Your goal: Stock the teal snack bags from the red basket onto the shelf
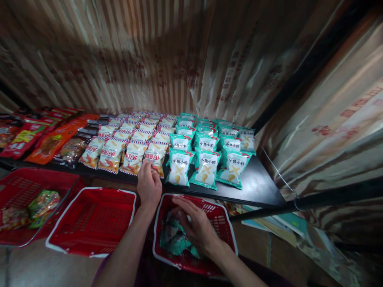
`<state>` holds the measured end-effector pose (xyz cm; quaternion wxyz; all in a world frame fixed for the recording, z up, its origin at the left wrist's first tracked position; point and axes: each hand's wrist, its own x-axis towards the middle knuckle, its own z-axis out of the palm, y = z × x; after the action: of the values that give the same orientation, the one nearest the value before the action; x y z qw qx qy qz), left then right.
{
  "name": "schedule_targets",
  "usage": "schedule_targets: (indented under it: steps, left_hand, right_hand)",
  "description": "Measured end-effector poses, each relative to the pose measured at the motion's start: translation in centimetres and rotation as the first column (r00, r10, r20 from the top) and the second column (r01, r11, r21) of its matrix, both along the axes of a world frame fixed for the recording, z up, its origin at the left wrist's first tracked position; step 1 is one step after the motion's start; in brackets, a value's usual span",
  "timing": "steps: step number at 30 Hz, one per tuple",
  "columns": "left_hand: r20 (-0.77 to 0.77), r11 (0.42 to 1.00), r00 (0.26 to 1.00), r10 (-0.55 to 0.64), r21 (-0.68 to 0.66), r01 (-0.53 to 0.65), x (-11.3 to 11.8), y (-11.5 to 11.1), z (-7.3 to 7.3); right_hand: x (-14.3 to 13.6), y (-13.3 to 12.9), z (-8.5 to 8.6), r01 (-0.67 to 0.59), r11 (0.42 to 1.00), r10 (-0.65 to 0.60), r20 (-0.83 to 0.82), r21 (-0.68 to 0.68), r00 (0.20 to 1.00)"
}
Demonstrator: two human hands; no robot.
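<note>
My left hand (149, 183) is at the shelf's front edge, its fingertips against the lower part of a white snack bag (156, 153) with a striped top. Its fingers are bent, and what lies under them is hidden. Over the right red basket (230, 233) is my right hand (194, 221), fingers stretched out, holding nothing that I can see. Teal snack bags (178, 244) lie in that basket below it. More teal bags (206, 167) stand upright in rows on the black shelf (260, 183), to the right of the white bags.
An empty red basket (103, 191) with a white rim sits left of my left forearm. Farther left, another red basket (67, 181) holds colourful packets (44, 205). Orange packs (56, 139) lie on the shelf's left part. A black post (287, 89) and a string (277, 169) border the right side.
</note>
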<state>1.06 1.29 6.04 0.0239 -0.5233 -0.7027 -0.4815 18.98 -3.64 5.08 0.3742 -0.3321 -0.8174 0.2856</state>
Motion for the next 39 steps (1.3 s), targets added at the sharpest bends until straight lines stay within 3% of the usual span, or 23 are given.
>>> schedule_targets:
  steps: [5,12,21,30,34,37,39]
  left_hand:
    - [0.079,0.995,0.996,0.044,-0.097,-0.036,-0.6,0.2,-0.9]
    - [0.145,0.993,0.989,0.012,-0.119,0.006,-1.9,0.3,-1.3]
    - [0.104,0.998,0.995,-0.002,-0.059,0.008,-1.4,0.2,-0.6]
    - [0.14,0.997,0.99,0.017,-0.074,-0.007,-1.7,0.3,-0.5]
    - [0.116,0.999,0.993,0.024,-0.042,-0.019,-2.0,0.2,-0.5]
    - [0.063,0.996,0.998,-0.016,0.084,0.011,-2.3,-0.2,-0.1]
    - [0.032,0.979,0.994,-0.1,0.182,0.093,-2.3,-0.8,0.4]
  right_hand:
    - [-4.7,3.0,3.0,0.02,0.998,-0.014,-0.079,0.067,0.997]
    - [-7.1,3.9,3.6,0.025,0.995,-0.02,-0.053,0.098,0.998]
    - [-7.4,4.2,3.0,0.066,0.991,-0.063,-0.026,0.118,0.998]
    - [-9.4,5.5,1.5,0.169,0.985,-0.17,0.019,0.013,0.985]
    - [-9.4,5.4,2.4,0.12,0.993,-0.12,-0.036,-0.015,0.992]
    - [-8.0,3.9,3.7,0.099,0.995,-0.097,-0.102,0.015,0.99]
    - [-6.1,2.4,4.2,0.105,0.994,-0.1,-0.137,0.03,0.986]
